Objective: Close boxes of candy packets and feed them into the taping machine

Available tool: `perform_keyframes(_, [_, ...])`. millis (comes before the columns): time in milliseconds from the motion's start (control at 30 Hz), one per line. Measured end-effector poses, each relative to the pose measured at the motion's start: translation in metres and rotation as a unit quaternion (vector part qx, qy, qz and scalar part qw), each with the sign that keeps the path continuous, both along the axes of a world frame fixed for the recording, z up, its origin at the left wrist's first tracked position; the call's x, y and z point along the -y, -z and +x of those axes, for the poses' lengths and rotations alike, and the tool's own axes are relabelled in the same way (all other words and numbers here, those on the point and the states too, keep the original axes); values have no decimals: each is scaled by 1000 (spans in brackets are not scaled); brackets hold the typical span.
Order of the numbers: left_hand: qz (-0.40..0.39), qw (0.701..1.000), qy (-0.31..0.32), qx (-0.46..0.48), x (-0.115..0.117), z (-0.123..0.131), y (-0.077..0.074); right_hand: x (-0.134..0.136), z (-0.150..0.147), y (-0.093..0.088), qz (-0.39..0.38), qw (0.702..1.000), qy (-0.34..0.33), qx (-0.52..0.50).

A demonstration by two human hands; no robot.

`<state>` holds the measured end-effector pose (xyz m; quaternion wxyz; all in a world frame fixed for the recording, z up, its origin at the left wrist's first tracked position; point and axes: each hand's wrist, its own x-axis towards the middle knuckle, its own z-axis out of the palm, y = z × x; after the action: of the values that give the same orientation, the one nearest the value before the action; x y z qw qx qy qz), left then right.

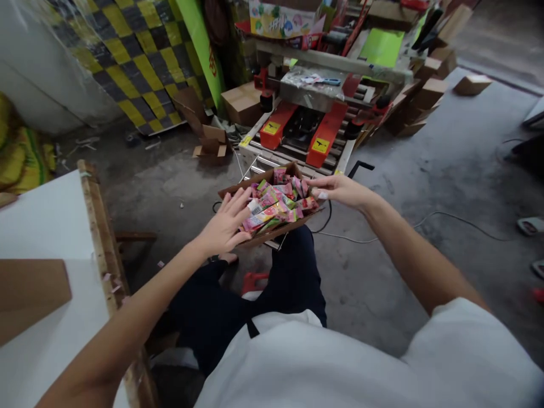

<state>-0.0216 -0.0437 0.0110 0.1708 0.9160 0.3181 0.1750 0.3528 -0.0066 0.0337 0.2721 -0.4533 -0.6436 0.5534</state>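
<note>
An open cardboard box [238, 190] rests on my knee, filled with several pink and green snack packets [278, 205]. My left hand [225, 224] lies flat with fingers spread on the box's near left side, touching the packets. My right hand [338, 190] reaches over the box's right edge, fingers pinched together on the packets there; what it grips I cannot make out.
A carton-sealing machine [306, 122] with orange guards and rollers stands just beyond the box. Small cardboard boxes [429, 85] are stacked at its right. A white table [46, 226] with a wooden edge and a cardboard sheet [32, 292] is at my left. Cables cross the concrete floor.
</note>
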Motion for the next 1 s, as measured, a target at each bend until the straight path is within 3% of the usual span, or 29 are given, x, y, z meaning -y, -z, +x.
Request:
perform_keyframes(167, [-44, 997, 46, -51, -5, 44, 20, -9, -39, -20, 42, 963, -215, 157])
perform_keyframes(300, [-47, 987, 52, -145, -5, 54, 22, -16, -66, -13, 82, 905, -327, 261])
perform_keyframes(433, [-133, 963, 64, -226, -14, 57, 12, -18, -81, -5, 111, 828, -379, 397])
perform_keyframes(600, [-297, 918, 120, -233, -43, 49, -6, -27, -87, -12, 48, 811, -397, 426])
perform_keyframes(700, [-309, 934, 84, -160, -53, 42, -1, -37, -87, -9, 57, 832, -326, 445])
perform_keyframes(800, [-227, 972, 14, -64, -51, 44, 14, -35, -85, 2, 145, 835, -197, 492])
perform_keyframes(900, [-141, 987, -70, 9, -42, 55, 27, -14, -82, 14, 221, 829, -85, 507])
perform_keyframes(1000, [-107, 982, -149, 54, -27, 76, 34, 14, -82, 29, 277, 823, 79, 489])
